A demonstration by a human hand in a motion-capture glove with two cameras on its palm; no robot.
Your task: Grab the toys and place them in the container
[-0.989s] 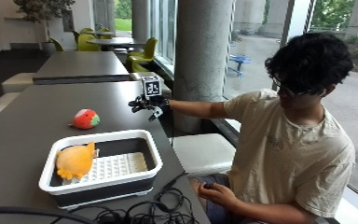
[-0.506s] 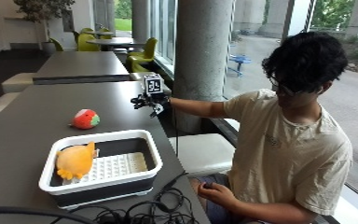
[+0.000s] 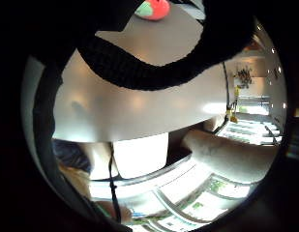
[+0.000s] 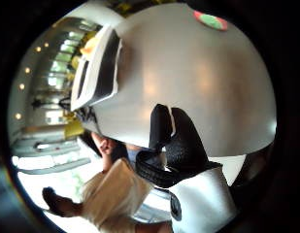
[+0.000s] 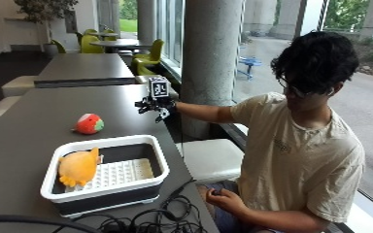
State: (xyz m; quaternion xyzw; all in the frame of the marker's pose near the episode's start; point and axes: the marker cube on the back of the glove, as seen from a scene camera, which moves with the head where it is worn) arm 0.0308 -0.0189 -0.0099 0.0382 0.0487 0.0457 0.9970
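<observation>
A red and green round toy [image 5: 89,124] lies on the dark table [image 5: 57,104], beyond the container; it also shows as the toy [image 3: 154,8] and the toy [image 4: 210,20] in the palm views. The white-rimmed container [image 5: 155,156] stands nearer the table's front edge and holds an orange plush toy [image 5: 77,167]; in the thumb side view the container [image 4: 93,68] shows too. My gloved right hand [image 5: 154,105] hovers above the table's right edge, to the right of the red toy, fingers spread and holding nothing.
A tangle of black cables [image 5: 154,221] lies on the table in front of the container. A concrete pillar [image 5: 209,58] stands just right of the table. A white bench seat [image 5: 212,158] sits beside the table edge. More tables and chairs stand behind.
The right hand has shifted slightly up and away along the table's right edge. The toys and container have not moved.
</observation>
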